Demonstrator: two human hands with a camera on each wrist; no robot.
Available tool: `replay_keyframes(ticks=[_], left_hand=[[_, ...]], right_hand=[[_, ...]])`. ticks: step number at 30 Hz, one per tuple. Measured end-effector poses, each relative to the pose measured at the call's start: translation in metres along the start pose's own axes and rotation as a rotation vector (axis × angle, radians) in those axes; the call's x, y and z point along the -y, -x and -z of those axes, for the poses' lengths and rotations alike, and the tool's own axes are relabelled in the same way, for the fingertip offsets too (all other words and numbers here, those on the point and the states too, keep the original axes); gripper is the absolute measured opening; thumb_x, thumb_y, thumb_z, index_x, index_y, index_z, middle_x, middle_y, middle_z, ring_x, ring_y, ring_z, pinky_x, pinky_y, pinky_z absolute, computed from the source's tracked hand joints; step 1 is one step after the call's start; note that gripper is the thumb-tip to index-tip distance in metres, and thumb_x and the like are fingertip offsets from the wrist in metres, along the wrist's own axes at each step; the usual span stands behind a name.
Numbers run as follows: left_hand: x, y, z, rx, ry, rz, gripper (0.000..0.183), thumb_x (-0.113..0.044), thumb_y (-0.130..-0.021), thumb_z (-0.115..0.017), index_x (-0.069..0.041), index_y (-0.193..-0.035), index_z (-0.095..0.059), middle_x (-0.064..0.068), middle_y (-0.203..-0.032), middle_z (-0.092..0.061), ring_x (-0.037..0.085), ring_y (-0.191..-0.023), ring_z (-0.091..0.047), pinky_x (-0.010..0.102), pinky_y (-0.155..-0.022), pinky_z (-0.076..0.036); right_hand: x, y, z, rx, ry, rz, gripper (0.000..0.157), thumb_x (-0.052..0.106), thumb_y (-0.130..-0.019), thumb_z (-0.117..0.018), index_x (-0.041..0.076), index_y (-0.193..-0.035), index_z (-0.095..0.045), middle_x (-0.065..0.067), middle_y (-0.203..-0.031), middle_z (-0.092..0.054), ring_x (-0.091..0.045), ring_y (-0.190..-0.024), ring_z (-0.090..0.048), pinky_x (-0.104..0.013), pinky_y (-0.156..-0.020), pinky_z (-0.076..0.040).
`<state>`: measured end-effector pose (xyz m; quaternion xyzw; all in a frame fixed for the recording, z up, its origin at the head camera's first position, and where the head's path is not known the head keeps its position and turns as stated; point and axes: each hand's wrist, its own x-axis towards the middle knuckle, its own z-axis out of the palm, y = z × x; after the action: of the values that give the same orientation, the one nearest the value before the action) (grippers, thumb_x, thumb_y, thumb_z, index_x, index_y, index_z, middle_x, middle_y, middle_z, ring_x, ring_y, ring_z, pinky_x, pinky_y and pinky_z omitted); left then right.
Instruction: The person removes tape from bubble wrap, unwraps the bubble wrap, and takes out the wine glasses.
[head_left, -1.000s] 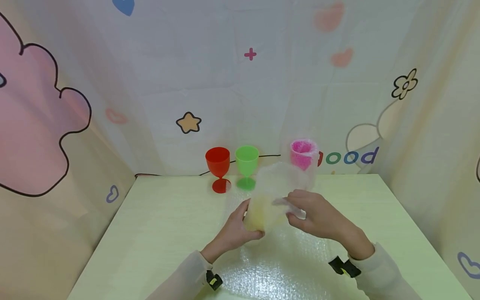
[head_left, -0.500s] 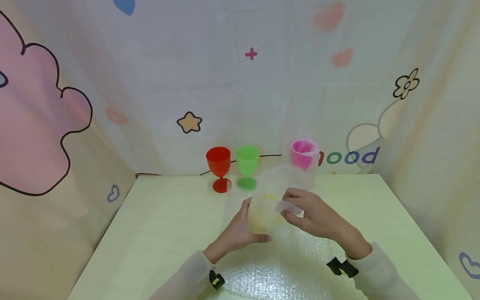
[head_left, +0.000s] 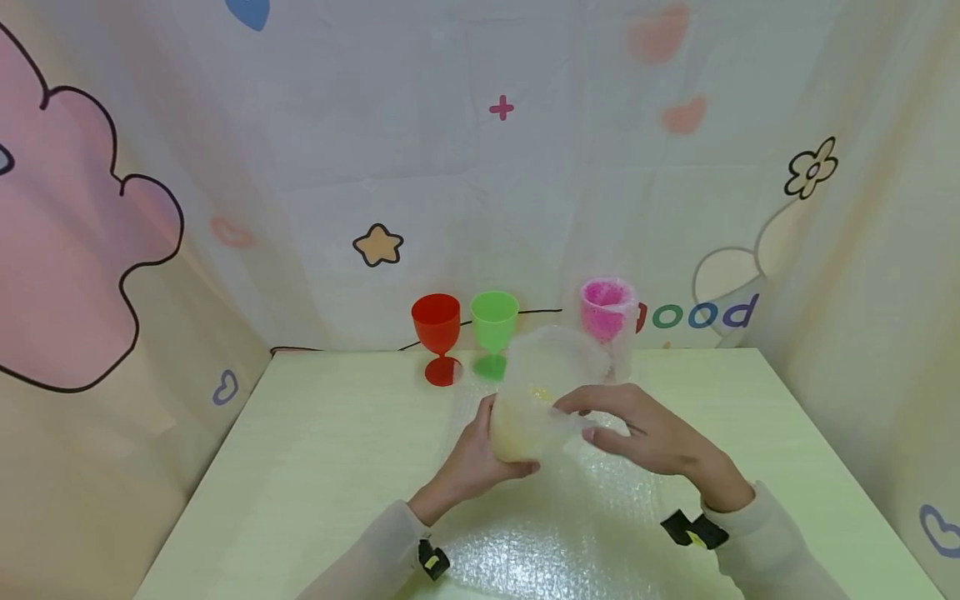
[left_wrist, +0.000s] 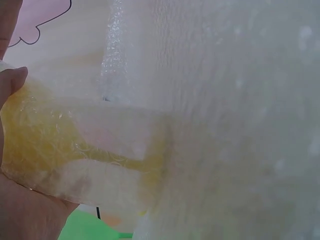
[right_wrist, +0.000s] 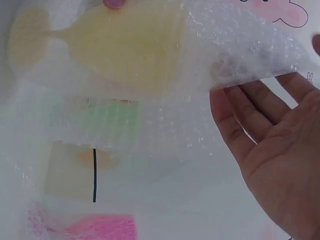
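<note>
A yellow goblet (left_wrist: 42,132) lies rolled in bubble wrap (head_left: 555,354), its bowl, stem and foot showing through the clear layers in both wrist views. My left hand (head_left: 468,458) grips the wrapped bowl, thumb on the near side. At the bowl's mouth end, my right hand (head_left: 660,435) touches the loose wrap; its index finger reaches forward and its thumb stands apart. In the right wrist view several fingers (right_wrist: 232,117) lie against the wrap's gathered end (right_wrist: 250,55). More of the bubble wrap sheet (head_left: 540,554) spreads over the table in front of me.
Along the table's (head_left: 322,450) back edge stand a red goblet (head_left: 436,323) and a green goblet (head_left: 495,317). A pink goblet (head_left: 603,310) wrapped in bubble wrap stands to their right. A printed curtain (head_left: 420,150) encloses the back and sides.
My right hand has loosened its pinch on the wrap's edge; thumb and index finger have parted. The wrapped goblet has shifted and turned slightly in my left hand.
</note>
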<state>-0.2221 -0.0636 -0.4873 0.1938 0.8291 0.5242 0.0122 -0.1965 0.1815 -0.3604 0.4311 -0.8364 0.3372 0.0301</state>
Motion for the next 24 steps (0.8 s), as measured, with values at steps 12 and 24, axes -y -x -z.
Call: replay_keyframes(ticks=[12, 24], left_hand=[[-0.002, 0.001, -0.001, 0.018, -0.001, -0.046, 0.096, -0.036, -0.063, -0.084, -0.032, -0.138, -0.025, -0.005, -0.134, -0.047, 0.019, -0.117, -0.048, 0.047, -0.100, -0.041], [-0.003, 0.000, -0.003, -0.003, -0.013, -0.039, 0.094, -0.037, -0.063, -0.084, -0.029, -0.137, -0.027, -0.004, -0.133, -0.049, 0.019, -0.115, -0.050, 0.047, -0.099, -0.043]], right_hand=[[0.002, -0.005, 0.003, 0.113, 0.086, -0.094, 0.023, 0.035, -0.084, -0.067, 0.030, -0.104, -0.058, 0.018, -0.099, -0.060, -0.001, -0.089, -0.056, -0.023, -0.078, -0.052], [0.011, -0.005, 0.002, -0.037, 0.316, -0.107, 0.009, 0.013, -0.083, -0.062, 0.022, -0.083, -0.065, 0.015, -0.081, -0.061, 0.000, -0.072, -0.053, -0.020, -0.067, -0.050]])
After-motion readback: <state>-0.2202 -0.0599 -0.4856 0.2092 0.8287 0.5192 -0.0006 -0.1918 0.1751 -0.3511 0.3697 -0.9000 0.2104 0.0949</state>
